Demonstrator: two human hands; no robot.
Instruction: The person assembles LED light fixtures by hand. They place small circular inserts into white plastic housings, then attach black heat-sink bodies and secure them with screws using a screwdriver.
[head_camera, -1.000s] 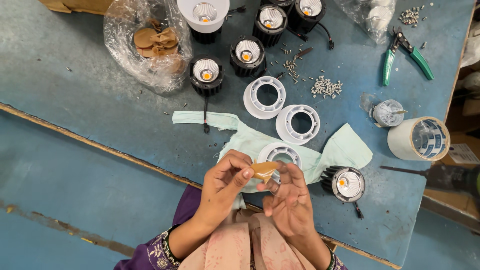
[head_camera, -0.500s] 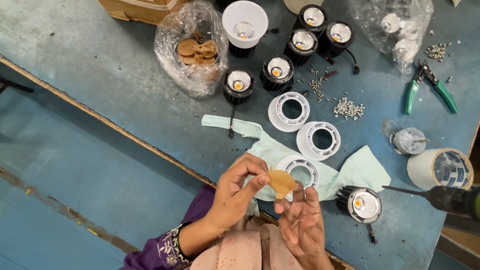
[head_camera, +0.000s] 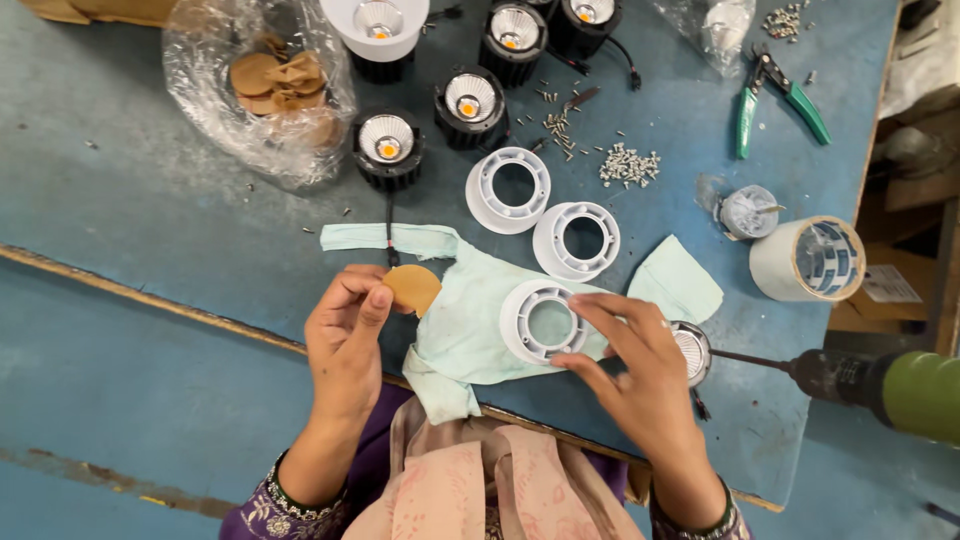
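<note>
While the left hand (head_camera: 345, 345) pinches a thin tan disc (head_camera: 413, 288) btwn thumb and forefinger, fingers closed on its edge, the right hand (head_camera: 635, 370) rests w/ fingers spread and loose on the white ring housing (head_camera: 541, 322), touching its 3 o'clock rim, not gripping it. Housing lies flat on a pale green cloth (head_camera: 470, 320) near the desk (head_camera: 150, 220) front edge; disc is held just off the housing's 9 o'clock side, apart from it.

Two more white rings (head_camera: 545, 215) sit at 12 o'clock of the housing, black lamp bodies (head_camera: 387, 148) beyond them, a plastic bag of tan discs (head_camera: 265, 85) at 10 o'clock, loose screws (head_camera: 628, 165) and green pliers (head_camera: 775, 100) at 1 o'clock, tape roll (head_camera: 808, 258) at 3 o'clock, power driver (head_camera: 880, 385) at 4 o'clock.

Step in hand, as I judge it: seating the disc into the housing opening. Next move prob. needs the disc brought level over the hole, centred, right hand steadying the rim so the ring doesn't slide on the cloth.
</note>
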